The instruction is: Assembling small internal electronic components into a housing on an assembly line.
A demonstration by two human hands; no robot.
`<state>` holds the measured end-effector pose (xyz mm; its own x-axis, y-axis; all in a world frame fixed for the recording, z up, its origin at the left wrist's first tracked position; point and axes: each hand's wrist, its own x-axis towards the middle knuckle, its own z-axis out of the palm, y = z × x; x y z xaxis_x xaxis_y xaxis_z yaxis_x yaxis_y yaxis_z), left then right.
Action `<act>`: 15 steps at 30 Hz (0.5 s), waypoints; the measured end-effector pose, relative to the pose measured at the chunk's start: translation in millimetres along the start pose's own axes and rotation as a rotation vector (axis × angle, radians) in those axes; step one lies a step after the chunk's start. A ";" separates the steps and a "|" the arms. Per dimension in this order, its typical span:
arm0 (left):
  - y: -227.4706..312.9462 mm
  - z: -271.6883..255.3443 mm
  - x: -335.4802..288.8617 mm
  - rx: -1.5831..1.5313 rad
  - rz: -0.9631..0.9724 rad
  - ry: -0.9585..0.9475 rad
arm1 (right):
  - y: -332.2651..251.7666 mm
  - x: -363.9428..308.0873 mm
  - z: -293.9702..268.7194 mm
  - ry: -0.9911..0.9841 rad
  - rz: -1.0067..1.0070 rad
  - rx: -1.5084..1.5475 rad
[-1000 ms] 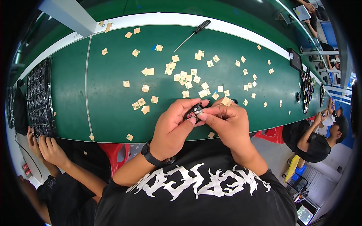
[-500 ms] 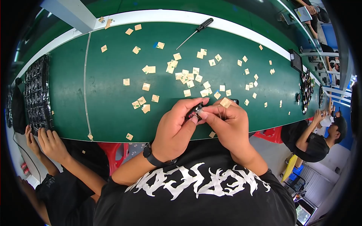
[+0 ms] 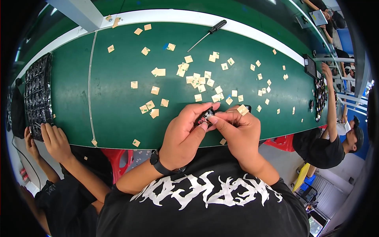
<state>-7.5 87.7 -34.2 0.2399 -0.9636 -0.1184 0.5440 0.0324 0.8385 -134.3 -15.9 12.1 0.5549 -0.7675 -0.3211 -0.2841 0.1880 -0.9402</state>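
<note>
My left hand is closed around a small black device near the table's front edge. Reddish and silvery parts show in the device's face. Pinched against it, my right hand grips a small silvery piece, mostly covered by thumb and fingers. One tan paper square sits at the back of my right fingers. Just behind that hand, the edge of a dark object peeks out. Many similar tan squares lie scattered over the green table.
A black-handled screwdriver lies at the far edge. Stacked trays of black parts stand at the left, under a co-worker's hands. At the right, another person reaches past a pile of black devices. A red stool is below.
My hands keep nearly the same hold on the device and silvery piece. The co-worker at the right has stretched an arm far forward across the table. The view has shifted slightly.
</note>
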 end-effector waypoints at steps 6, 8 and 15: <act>-5.5 2.8 0.4 0.054 0.090 0.066 | 2.7 -1.3 2.7 0.078 0.104 -0.099; -5.3 3.1 0.6 0.058 0.097 0.065 | 3.2 -1.5 2.6 0.087 0.103 -0.140; 0.7 7.4 -0.1 -0.103 0.031 0.088 | 2.6 9.7 -2.2 0.021 -0.009 0.048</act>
<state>-13.1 85.8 -29.7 0.3255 -0.9346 -0.1433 0.6138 0.0936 0.7839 -131.4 -24.1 6.8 0.5407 -0.7817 -0.3107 -0.2414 0.2096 -0.9475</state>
